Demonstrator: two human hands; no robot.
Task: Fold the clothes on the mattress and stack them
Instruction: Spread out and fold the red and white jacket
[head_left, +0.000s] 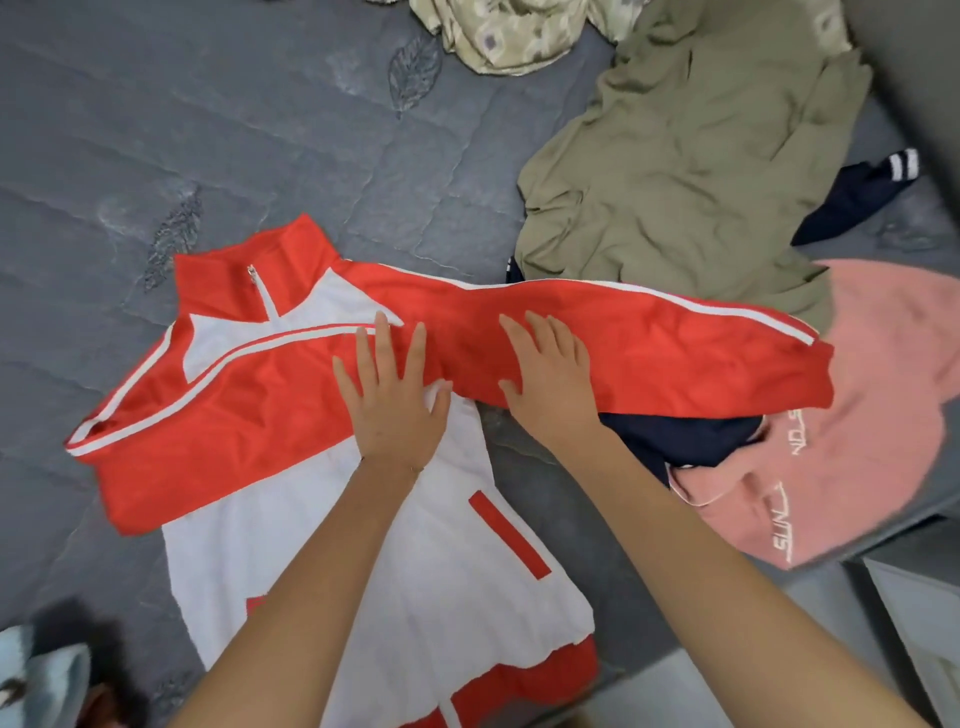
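**Q:** Head view: where is the jacket?
**A:** The red-and-white jacket (234, 415) lies flat on the mattress (208, 130) toward its near edge, with the collar pointing at the far edge. One sleeve is folded across the chest. The other extends toward the right edge, over the pink sweatshirt (872, 415) and navy garment (685, 431).

**Q:** State of the hands?
**A:** The left hand (395, 395) presses the chest with its fingers straight and spread. The right hand (550, 379) lies equally flat on the extended sleeve. Neither grips fabric.
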